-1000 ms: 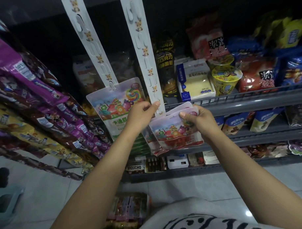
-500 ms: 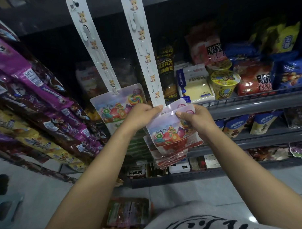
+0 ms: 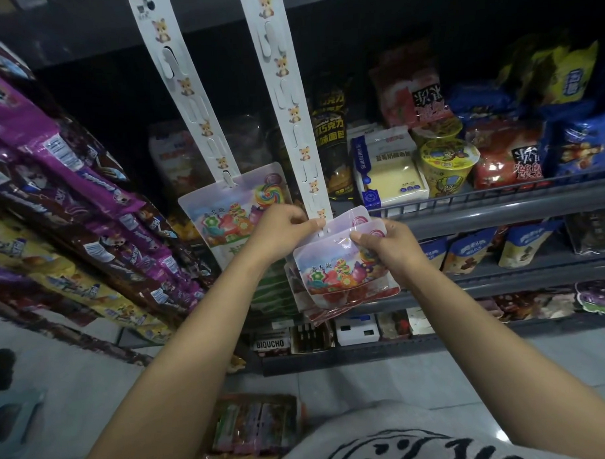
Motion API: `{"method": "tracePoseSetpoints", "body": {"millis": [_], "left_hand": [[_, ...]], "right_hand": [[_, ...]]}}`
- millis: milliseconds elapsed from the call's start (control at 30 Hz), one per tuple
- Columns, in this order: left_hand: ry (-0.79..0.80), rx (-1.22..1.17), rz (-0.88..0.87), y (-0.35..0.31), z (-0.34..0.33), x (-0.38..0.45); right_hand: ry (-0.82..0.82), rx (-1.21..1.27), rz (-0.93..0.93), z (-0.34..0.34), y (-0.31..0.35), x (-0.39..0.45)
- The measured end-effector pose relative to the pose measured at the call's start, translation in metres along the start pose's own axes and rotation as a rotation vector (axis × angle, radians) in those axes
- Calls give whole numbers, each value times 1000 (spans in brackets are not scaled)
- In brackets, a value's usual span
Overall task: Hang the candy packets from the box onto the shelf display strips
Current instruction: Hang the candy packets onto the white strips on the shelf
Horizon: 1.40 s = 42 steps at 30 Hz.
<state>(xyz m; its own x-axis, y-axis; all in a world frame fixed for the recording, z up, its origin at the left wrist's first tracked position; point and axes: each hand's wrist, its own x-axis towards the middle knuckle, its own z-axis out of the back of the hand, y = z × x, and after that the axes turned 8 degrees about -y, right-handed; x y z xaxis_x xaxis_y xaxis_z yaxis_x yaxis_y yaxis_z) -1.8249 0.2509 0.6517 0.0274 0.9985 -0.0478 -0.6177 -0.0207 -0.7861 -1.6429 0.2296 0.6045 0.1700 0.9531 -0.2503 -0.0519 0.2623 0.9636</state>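
Observation:
Two white display strips with fox pictures hang from the upper shelf, the left strip (image 3: pixel 190 99) and the right strip (image 3: pixel 290 102). A pale candy packet (image 3: pixel 224 201) hangs on the left strip's lower hook. My left hand (image 3: pixel 277 230) pinches the lower end of the right strip. My right hand (image 3: pixel 380 247) grips the top of a candy packet (image 3: pixel 340 272) held up at that strip's end, with more packets stacked behind it. The open box (image 3: pixel 253 426) of candy packets sits on the floor below my arms.
Purple and yellow snack packs (image 3: pixel 70 189) hang in rows on the left. Grey wire shelves (image 3: pixel 499 205) to the right carry bags, a cup noodle (image 3: pixel 446 166) and boxes. A pale stool (image 3: pixel 12 414) stands on the tiled floor at the left.
The view has tilted up slightly. Both hands stay at the right strip's lower end; the packet in my right hand has shifted a little lower and closer under the strip tip.

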Motion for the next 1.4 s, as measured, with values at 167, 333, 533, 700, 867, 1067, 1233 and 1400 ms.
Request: {"method": "tracePoseSetpoints", "body": {"millis": [167, 333, 533, 700, 867, 1067, 1233, 1400], "left_hand": [[-17, 25, -51, 6, -1, 3], [-108, 19, -33, 8, -5, 9], [-144, 32, -36, 9, -8, 14], [-153, 31, -36, 7, -9, 15], [-165, 50, -41, 7, -10, 14], [-160, 41, -43, 6, -9, 12], [-139, -12, -91, 6, -5, 7], [-236, -170, -128, 7, -6, -5]], "right_hand": [[-8, -23, 20, 1, -2, 2], [-72, -99, 87, 7, -11, 9], [-172, -246, 174, 14, -12, 19], [-215, -342, 213, 29, -12, 22], [-209, -354, 193, 36, -6, 21], [-144, -247, 147, 39, 6, 15], [-111, 10, 42, 43, 21, 13], [-117, 195, -50, 47, 36, 13]]}}
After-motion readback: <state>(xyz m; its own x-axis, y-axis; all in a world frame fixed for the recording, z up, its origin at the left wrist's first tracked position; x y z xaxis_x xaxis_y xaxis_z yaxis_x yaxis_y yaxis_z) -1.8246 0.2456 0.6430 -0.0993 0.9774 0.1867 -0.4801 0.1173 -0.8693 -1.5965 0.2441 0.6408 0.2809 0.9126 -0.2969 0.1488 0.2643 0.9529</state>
